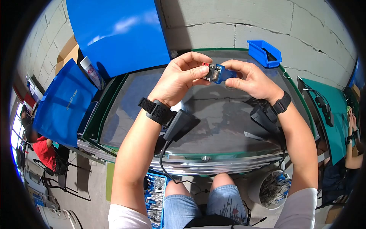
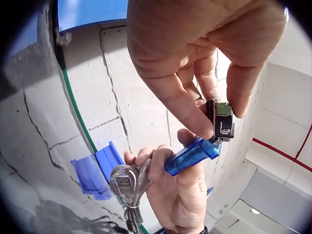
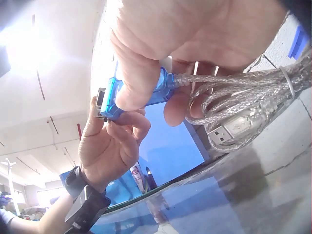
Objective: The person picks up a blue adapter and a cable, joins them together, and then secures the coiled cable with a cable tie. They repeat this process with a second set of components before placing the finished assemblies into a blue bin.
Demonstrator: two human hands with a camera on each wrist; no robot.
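The left hand pinches a small black connector piece with a green block on it, between thumb and fingers. In the right hand is a translucent blue connector housing, gripped by thumb and fingers, its metal end facing the black piece. The two parts meet or nearly meet; whether they are joined I cannot tell. A coiled clear-grey cable with a USB plug hangs from the blue housing, bound with a tie, beside the right fingers.
A blue bin stands at the table's back right. Blue panels, a spray can and a cardboard box are at the left. Below the table edge are a blue crate and a white bucket of cables. People sit at both sides.
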